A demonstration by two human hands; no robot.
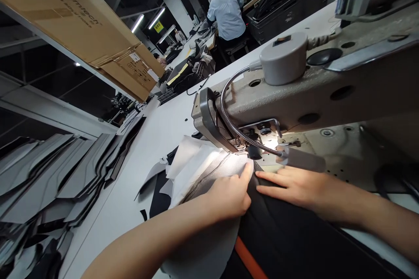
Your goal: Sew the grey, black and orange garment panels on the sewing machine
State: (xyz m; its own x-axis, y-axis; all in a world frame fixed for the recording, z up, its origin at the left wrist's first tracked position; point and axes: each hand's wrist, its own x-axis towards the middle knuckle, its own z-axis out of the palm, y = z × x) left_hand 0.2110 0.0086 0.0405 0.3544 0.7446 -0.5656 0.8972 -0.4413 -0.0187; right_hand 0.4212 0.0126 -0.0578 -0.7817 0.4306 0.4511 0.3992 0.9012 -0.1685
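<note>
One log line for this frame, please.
left hand curled on white fabric | right hand flat on black fabric | both beside sewing machine needle area | lamp lit | cut pieces stacked at left

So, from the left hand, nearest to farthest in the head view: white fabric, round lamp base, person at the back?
1. White fabric, under the left hand.
2. Round lamp base, on the machine.
3. Person, far back.

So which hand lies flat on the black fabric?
The right hand, fingers flat on the black fabric; the left hand is curled, gripping the white fabric.
</note>
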